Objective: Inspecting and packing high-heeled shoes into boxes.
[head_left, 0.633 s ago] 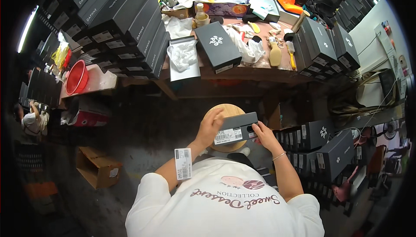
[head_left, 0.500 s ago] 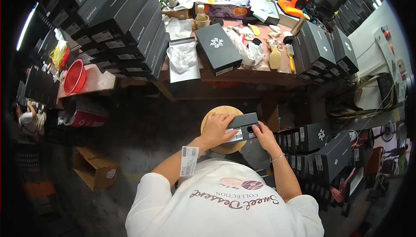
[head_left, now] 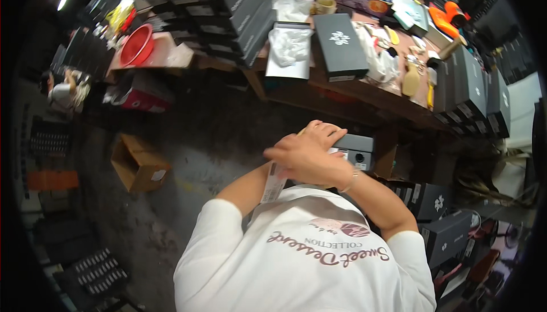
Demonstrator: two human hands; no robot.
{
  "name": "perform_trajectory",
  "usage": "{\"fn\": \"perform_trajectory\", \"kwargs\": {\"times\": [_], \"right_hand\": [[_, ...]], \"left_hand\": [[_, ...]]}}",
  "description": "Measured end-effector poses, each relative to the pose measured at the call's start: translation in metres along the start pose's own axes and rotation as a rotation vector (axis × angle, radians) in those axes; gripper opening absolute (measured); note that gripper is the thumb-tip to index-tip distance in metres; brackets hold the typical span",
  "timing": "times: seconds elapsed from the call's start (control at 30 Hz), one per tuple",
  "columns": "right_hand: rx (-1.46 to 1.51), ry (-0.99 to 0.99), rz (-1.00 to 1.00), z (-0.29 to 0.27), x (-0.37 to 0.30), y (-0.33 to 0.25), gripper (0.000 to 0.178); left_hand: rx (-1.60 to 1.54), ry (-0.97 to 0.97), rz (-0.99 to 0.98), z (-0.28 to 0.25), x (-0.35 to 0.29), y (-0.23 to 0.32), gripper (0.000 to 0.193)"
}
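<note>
A dark grey shoebox [head_left: 360,143] lies in front of me, its end face bearing a white label and a round dark hole. My left hand [head_left: 323,134] is closed over its left part, fingers on top and the thumb at the end face. A sheet of white printed labels [head_left: 273,185] hangs at my left wrist. Crossing over my left forearm, my right hand [head_left: 310,161] has its fingers beside that sheet. Motion smears those fingers, so whether they pinch the sheet cannot be told. The round wooden stool under the box is nearly all hidden.
Beyond me runs a workbench with an open box [head_left: 289,55] of white paper, a closed grey shoebox [head_left: 341,47], and shoe parts and tools. Box stacks [head_left: 228,21] rise at the left; more boxes [head_left: 447,238] stand at right. An open carton [head_left: 137,164] sits on the floor.
My right hand has left the shoebox's right end and moved left across to the label sheet at my left wrist. My left hand stays on the box. The head view has turned left.
</note>
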State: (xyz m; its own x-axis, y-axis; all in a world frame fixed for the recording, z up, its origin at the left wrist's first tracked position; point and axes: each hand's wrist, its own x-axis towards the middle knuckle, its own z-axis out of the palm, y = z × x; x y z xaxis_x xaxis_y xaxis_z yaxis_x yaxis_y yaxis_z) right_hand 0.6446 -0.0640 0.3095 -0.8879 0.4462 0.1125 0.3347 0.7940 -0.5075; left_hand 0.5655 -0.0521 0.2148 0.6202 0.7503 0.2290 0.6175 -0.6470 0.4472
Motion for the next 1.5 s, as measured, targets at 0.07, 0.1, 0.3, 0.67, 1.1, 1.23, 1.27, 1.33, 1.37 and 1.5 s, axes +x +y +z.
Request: {"fn": "perform_trajectory", "kwargs": {"times": [0.07,0.1,0.3,0.67,1.1,1.23,1.27,1.33,1.37,1.5], "right_hand": [[0.034,-0.051,-0.020,0.017,-0.003,0.004,0.022],[0.078,-0.021,-0.081,0.028,-0.004,0.001,0.018],[-0.169,0.223,-0.156,0.039,-0.033,-0.020,0.013],[0.888,1.118,0.931,0.005,-0.201,0.005,0.005],[0.835,0.746,1.066,0.032,-0.170,0.021,0.010],[1.066,0.707,0.964,0.045,-0.174,0.022,0.011],[1.013,0.682,0.966,0.047,-0.171,0.024,0.013],[0.924,0.636,0.978,0.052,-0.167,0.022,0.016],[0.882,0.614,0.980,0.054,-0.164,0.022,0.018],[0.731,0.587,0.984,0.060,-0.168,0.022,0.024]], "left_hand": [[-0.128,0.044,0.020,0.009,0.007,0.004,0.062],[-0.141,0.068,-0.010,0.012,0.000,0.003,0.059],[-0.332,0.360,-0.010,0.032,-0.014,-0.016,0.040],[-0.482,-0.235,-0.040,-0.001,-0.054,-0.034,0.076],[-0.277,-0.274,-0.079,-0.010,-0.046,-0.031,0.084],[-0.196,-0.055,0.048,-0.014,-0.028,-0.015,0.059],[-0.227,-0.067,0.087,-0.011,-0.016,-0.015,0.056],[-0.303,-0.062,0.215,-0.011,0.007,-0.009,0.049],[-0.321,-0.123,0.200,-0.006,0.013,-0.006,0.048],[-0.306,-0.121,0.174,0.011,0.020,-0.004,0.043]]}}
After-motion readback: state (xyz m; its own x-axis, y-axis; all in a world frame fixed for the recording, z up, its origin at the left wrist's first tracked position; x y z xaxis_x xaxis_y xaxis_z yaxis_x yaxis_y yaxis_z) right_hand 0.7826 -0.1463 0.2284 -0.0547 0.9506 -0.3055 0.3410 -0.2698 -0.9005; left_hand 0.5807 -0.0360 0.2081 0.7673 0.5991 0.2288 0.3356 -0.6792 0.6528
